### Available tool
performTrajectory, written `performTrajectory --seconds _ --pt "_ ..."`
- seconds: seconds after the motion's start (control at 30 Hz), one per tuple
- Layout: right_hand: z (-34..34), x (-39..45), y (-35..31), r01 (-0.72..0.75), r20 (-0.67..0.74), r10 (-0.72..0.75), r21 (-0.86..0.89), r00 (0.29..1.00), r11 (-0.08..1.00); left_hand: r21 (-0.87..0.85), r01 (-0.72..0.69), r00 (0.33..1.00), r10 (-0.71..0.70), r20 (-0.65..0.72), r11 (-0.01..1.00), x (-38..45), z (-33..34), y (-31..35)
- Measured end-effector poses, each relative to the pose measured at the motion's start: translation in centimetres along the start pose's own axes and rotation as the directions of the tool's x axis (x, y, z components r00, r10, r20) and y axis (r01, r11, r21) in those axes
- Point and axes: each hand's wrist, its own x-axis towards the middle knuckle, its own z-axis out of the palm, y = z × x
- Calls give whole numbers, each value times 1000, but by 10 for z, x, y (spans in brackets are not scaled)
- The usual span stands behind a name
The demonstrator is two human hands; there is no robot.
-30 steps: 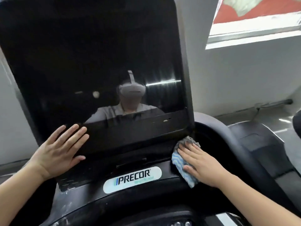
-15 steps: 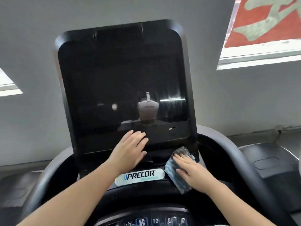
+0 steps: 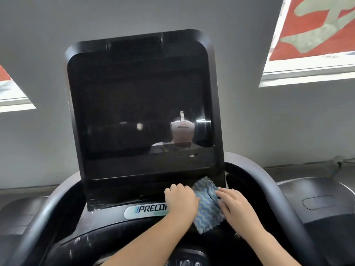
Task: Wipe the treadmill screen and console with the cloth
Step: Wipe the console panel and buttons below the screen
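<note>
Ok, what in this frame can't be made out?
- Logo plate: its right end is hidden behind the left hand.
- Keypad: cut off by the bottom edge, blurred.
- Cloth: edges covered by both hands; right hand grip unclear.
- Screen: dark, only reflections.

Single head view, close, facing forward, angled slightly down at treadmill screen [image 3: 142,104].

A gym is indicated: a Precor treadmill console [image 3: 107,244] is seen, another machine's black housing [image 3: 317,204] to its right, red banners [image 3: 315,27] hung above.
</note>
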Motion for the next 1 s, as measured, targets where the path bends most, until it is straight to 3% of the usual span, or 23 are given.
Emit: performTrajectory --seconds 0.27,0.4,0.57,0.73,0.83,1.0 --pt "-1 -9 0 47 -27 -45 118 999 992 -203 -6 1000 9 14 979 -29 10 19" --pt "-4 -37 6 128 29 -132 122 991 984 -170 -66 997 72 30 983 -47 20 30" --pt "1 -42 7 229 32 -230 12 973 973 -140 -144 987 132 -88 980 -55 26 13" --pt "22 -25 -8 267 156 -248 -114 956 957 -229 -265 878 136 -459 937 -56 49 -43" --pt "33 -28 -7 219 229 -178 -170 957 961 -201 -298 860 170 -482 933 -58 62 -96" --pt "38 -25 -9 251 276 -192 -199 942 947 -178 -227 931 160 -327 957 -64 76 -183"
